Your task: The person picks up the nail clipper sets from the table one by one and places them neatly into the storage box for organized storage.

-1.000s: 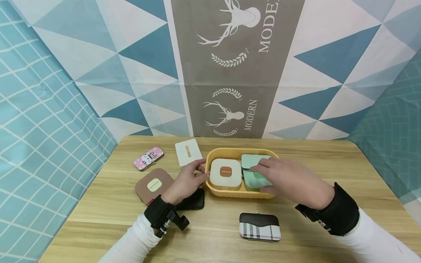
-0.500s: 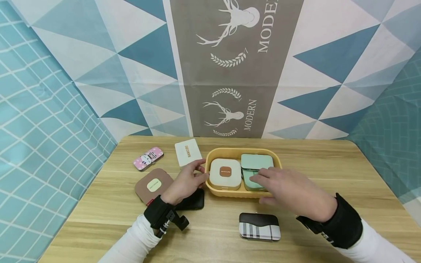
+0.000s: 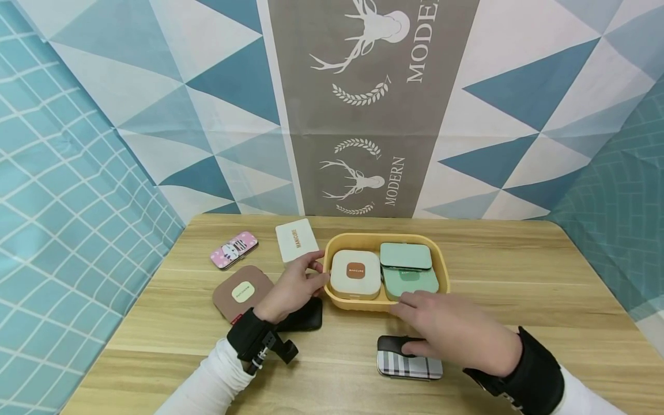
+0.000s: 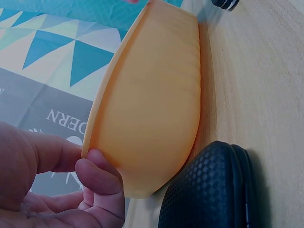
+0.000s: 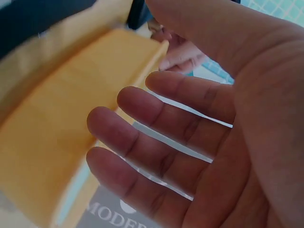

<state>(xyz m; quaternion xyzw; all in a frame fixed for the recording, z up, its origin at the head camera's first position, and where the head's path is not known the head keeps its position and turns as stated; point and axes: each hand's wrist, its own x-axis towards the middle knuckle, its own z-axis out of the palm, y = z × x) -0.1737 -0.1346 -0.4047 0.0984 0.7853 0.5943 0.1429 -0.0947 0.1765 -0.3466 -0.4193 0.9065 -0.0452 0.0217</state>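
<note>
My left hand pinches the left rim of a yellow basket; the left wrist view shows thumb and finger on its edge. In the basket sit a cream square case labelled MANICURE and two mint-green cases, the smaller one lying partly over the larger one. My right hand hovers at the basket's front right, palm down with fingers extended, holding nothing. Its thumb overlaps a black-and-plaid case on the table in the head view.
Left of the basket on the wooden table lie a white MANICURE case, a pink patterned case, a brown case and a black textured case beside my left hand. Patterned cloth rises behind the table.
My right hand has drawn back from over the green cases toward the plaid case, uncovering both green cases. The left hand keeps its hold on the basket.
</note>
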